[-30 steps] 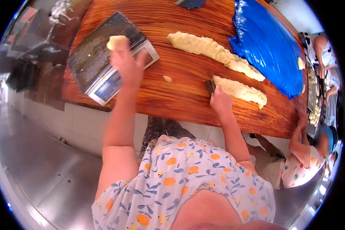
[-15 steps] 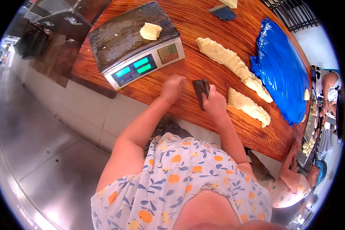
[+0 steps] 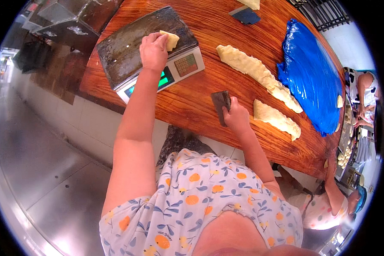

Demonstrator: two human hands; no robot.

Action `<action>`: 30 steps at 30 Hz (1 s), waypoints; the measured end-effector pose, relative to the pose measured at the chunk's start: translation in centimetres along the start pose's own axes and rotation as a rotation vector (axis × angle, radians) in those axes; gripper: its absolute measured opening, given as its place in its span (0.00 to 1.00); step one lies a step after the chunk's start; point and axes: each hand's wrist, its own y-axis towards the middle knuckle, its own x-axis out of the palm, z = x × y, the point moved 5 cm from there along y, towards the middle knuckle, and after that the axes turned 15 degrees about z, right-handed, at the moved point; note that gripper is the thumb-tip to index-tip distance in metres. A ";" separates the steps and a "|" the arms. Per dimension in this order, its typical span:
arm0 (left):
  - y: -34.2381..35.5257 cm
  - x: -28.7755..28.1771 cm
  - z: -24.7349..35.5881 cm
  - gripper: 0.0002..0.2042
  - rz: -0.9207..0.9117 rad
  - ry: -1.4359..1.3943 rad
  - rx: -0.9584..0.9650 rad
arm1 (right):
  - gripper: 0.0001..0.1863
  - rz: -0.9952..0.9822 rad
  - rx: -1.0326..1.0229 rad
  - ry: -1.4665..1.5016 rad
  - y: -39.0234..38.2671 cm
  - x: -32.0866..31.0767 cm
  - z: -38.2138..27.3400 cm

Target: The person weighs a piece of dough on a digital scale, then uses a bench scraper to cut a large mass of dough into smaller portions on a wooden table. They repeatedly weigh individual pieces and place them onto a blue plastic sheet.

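My left hand (image 3: 154,52) reaches over the digital scale (image 3: 126,50), its fingers closed on the left side of a small piece of pale dough (image 3: 173,41) on the dark weighing plate. My left forearm covers part of the scale's lit green display. In my right hand (image 3: 237,115), a dark flat dough scraper (image 3: 219,103) is held above the wooden table near its front edge. To the right of that hand lies a short thick strip of dough (image 3: 277,119). A longer dough strip (image 3: 260,79) runs slantwise behind it.
A shiny blue plastic sheet (image 3: 310,77) covers a broad mound on the right of the wooden table (image 3: 192,100). Another scraper (image 3: 245,15) lies at the back beside more dough (image 3: 251,3). Two other people (image 3: 324,209) (image 3: 362,94) are at the right.
My left hand has moved forward and left from the table's front onto the scale and taken hold of the dough piece. My right hand stays nearly in place with the scraper.
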 end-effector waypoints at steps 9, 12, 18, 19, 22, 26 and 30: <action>-1.6 -2.6 4.5 0.10 -0.021 -0.338 -0.104 | 0.17 0.072 0.091 0.034 -0.5 -1.4 1.9; -6.9 -1.5 8.5 0.12 -0.429 -0.643 -0.130 | 0.20 0.059 0.174 0.093 -1.0 -0.8 3.8; 0.5 -1.6 4.9 0.23 0.035 -0.076 -0.093 | 0.19 0.080 0.177 0.060 -1.7 -1.5 5.4; 1.3 -1.0 3.8 0.22 0.013 -0.046 -0.063 | 0.19 0.080 0.174 0.058 -1.8 -1.6 5.4; 2.7 0.0 1.7 0.18 -0.049 0.020 0.027 | 0.19 0.083 0.185 0.070 -2.3 -1.3 6.0; 0.8 0.1 0.8 0.12 -0.107 0.034 0.031 | 0.20 0.076 0.217 0.079 -2.8 -1.1 6.6; 0.3 -0.4 1.3 0.06 -0.040 0.030 0.053 | 0.20 0.090 0.212 0.101 -2.9 -1.2 7.2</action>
